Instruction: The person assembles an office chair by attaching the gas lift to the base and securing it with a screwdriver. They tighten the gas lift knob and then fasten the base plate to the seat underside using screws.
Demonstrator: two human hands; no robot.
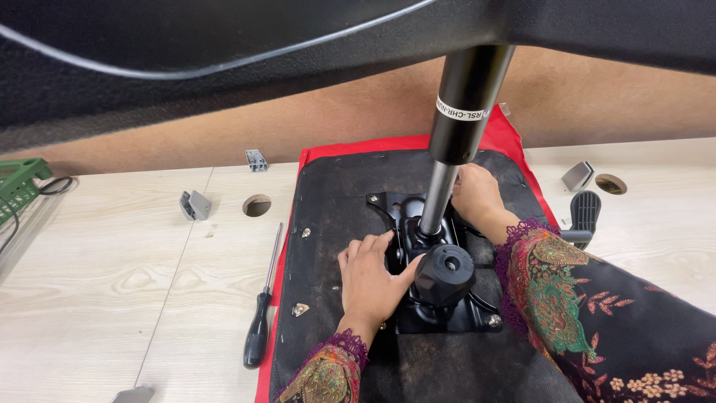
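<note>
An upturned chair seat [335, 201] with a black underside and red edge lies on the desk. A black metal mechanism plate [440, 313] is on its middle, with a round black knob [445, 274] at the front. A gas-lift cylinder [455, 142] rises from the plate toward the camera. My left hand [369, 280] rests flat on the seat, thumb against the knob and fingers at the plate's left edge. My right hand [477, 194] presses on the plate's far right side behind the cylinder; its fingers are partly hidden.
A black-handled screwdriver [262, 306] lies left of the seat. A black lever handle [584, 215] sits to the right. Small grey metal brackets [195, 204] and round cable holes [256, 205] mark the light wooden desk [112, 283]. A green crate [19, 186] stands far left.
</note>
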